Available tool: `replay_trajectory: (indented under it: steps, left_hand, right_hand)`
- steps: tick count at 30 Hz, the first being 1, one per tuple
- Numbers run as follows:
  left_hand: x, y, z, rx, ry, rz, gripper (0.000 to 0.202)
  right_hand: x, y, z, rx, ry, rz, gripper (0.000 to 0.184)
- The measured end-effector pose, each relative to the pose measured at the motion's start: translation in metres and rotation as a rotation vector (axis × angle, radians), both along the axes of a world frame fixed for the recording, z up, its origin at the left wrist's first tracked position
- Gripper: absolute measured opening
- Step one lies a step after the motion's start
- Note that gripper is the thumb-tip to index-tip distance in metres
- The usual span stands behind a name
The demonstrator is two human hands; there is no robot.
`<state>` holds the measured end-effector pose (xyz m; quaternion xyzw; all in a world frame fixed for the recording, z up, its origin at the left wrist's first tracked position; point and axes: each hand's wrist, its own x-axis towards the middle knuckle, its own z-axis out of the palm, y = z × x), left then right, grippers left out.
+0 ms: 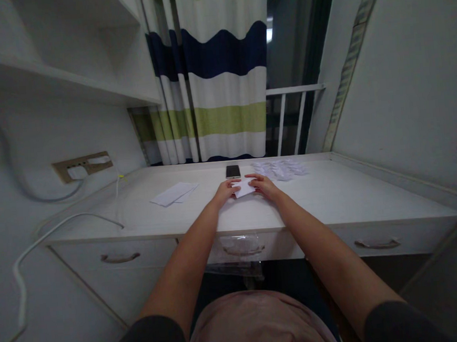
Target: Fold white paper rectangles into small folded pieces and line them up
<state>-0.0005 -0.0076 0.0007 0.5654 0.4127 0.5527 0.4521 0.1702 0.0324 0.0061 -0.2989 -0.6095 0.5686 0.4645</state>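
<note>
A small white piece of paper (244, 187), which looks folded, is held just above the desk between both hands. My left hand (225, 191) grips its left edge with thumb and fingers. On the opposite side, my right hand (264, 185) pinches the right edge. Right behind the hands lies a dark phone (233, 171), flat on the desk. Several white sheets of paper (175, 193) rest in a loose stack to the left. Beyond my right hand is a spread of small pale, crumpled-looking pieces (281, 169); their kind is too small to make out.
The white desk (318, 201) has drawers with metal handles along its front. A white cable (69, 217) runs over its left end, near a wall socket (81, 168). A striped curtain (228, 92) hangs behind, and a shelf (87, 90) juts out at upper left.
</note>
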Motion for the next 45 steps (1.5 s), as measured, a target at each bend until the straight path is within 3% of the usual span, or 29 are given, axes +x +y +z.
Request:
replay_trajectory:
  steps: [5,9,16,23,27,37,45]
  left_hand:
    - [0.002,0.006,-0.003,-0.058,0.055,0.008,0.019]
    - [0.002,0.006,-0.002,-0.042,0.008,0.067,0.022]
    - [0.003,0.005,-0.002,-0.043,0.027,0.056,0.021]
    - [0.003,0.009,0.001,0.149,0.016,0.171,0.020]
    - [0.001,0.008,0.003,0.212,0.034,0.196,0.020]
    - [0.002,0.002,0.004,0.135,0.048,0.170,0.021]
    - [0.002,0.002,0.003,0.125,0.048,0.173,0.018]
  right_hand:
    - [0.000,0.005,-0.002,0.009,0.057,-0.015,0.035]
    - [-0.001,0.004,-0.001,-0.012,0.030,-0.038,0.028]
    - [-0.001,0.010,-0.001,0.172,-0.026,-0.145,0.028]
    - [-0.004,0.013,-0.001,0.302,-0.081,-0.175,0.032]
    - [-0.005,0.009,0.000,0.291,-0.101,-0.160,0.035]
    - [-0.005,0.006,0.001,0.222,-0.046,-0.091,0.042]
    - [-0.004,0.006,0.000,0.215,-0.015,-0.088,0.037]
